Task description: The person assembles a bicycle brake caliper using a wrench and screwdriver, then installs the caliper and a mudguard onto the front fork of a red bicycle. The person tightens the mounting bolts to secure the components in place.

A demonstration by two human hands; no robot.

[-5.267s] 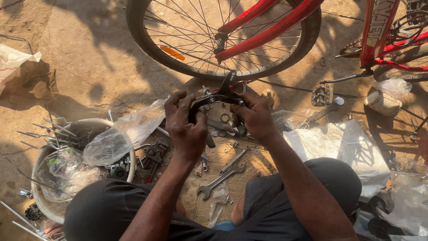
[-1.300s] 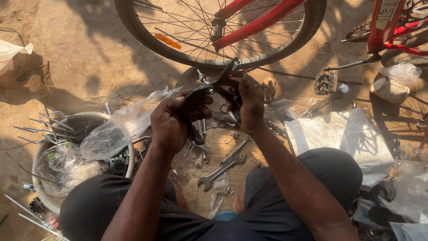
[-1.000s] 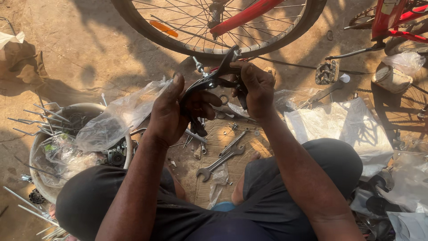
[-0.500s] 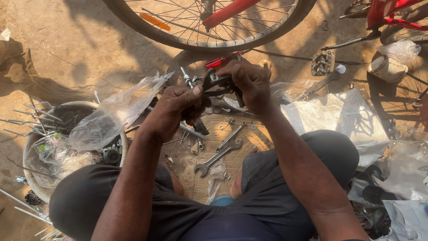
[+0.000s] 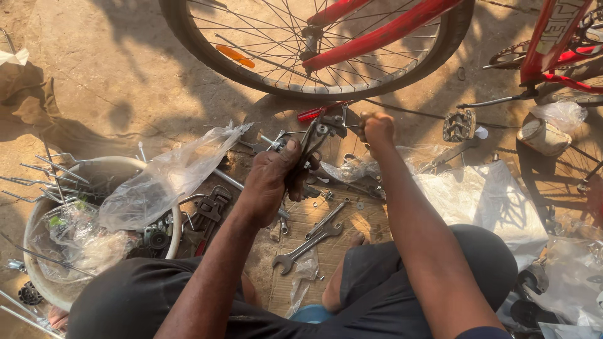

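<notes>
Two hands busy: left hand (image 5: 271, 182) grips brake caliper (image 5: 312, 139), right hand (image 5: 377, 128) fisted on a small part; I'd steady the caliper near the wheel (image 5: 314, 47) next.

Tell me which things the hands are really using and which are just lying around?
In use:
left hand
black brake part
right hand

Just lying about:
spanners
clear plastic bag
bike wheel
white basin
pedal
</notes>
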